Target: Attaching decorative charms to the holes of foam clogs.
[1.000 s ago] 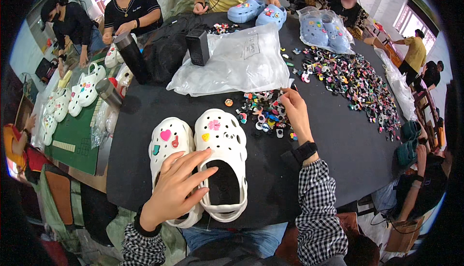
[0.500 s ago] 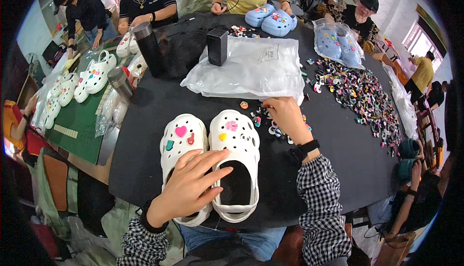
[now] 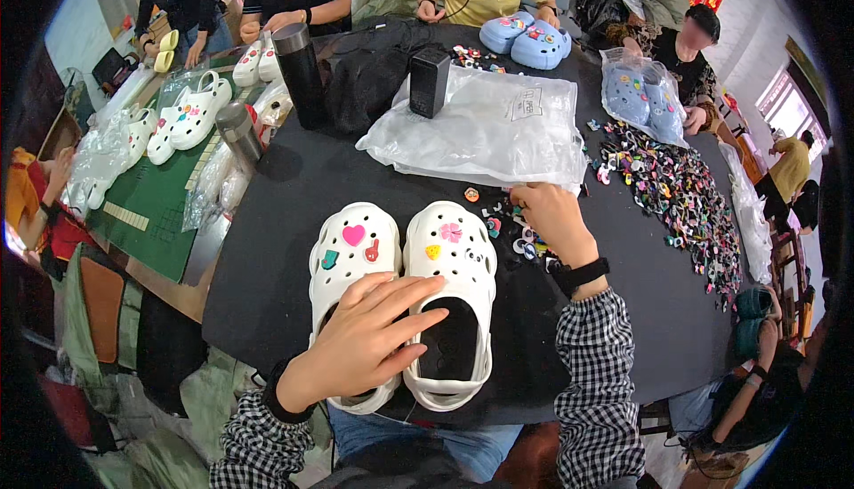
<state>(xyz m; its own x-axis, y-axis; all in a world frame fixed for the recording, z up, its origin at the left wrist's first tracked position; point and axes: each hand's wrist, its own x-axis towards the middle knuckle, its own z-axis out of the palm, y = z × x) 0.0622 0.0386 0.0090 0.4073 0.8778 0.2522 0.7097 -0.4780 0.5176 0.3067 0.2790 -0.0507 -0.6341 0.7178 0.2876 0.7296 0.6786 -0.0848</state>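
Note:
Two white clogs (image 3: 445,222) stand side by side before me, toes pointing away. The left clog (image 3: 342,218) bears a pink heart charm (image 3: 353,236), a teal boot-shaped charm (image 3: 329,260) and a red hand-shaped charm (image 3: 371,250). On the other sit a pink flower charm (image 3: 451,232), a yellow charm (image 3: 432,252) and a panda charm (image 3: 474,256). My left hand (image 3: 365,333) lies open across both clogs, fingers spread. By the bag's near edge, my right hand (image 3: 556,222) is closed, fingertips pointing down beside a small group of loose charms (image 3: 527,244); whatever it pinches is hidden.
A clear plastic bag (image 3: 480,147) lies beyond the clogs, with a black box (image 3: 429,84) on it. A dark tumbler (image 3: 298,76) stands left of it. Many charms (image 3: 667,191) spread at right, near bagged blue clogs (image 3: 642,89). Several people work around the table (image 3: 267,284).
The view has shifted, so the table's things sit farther right in the picture. My left hand stays on the clogs, and my right hand remains by the bag's edge. Yellow shoes now show at far left.

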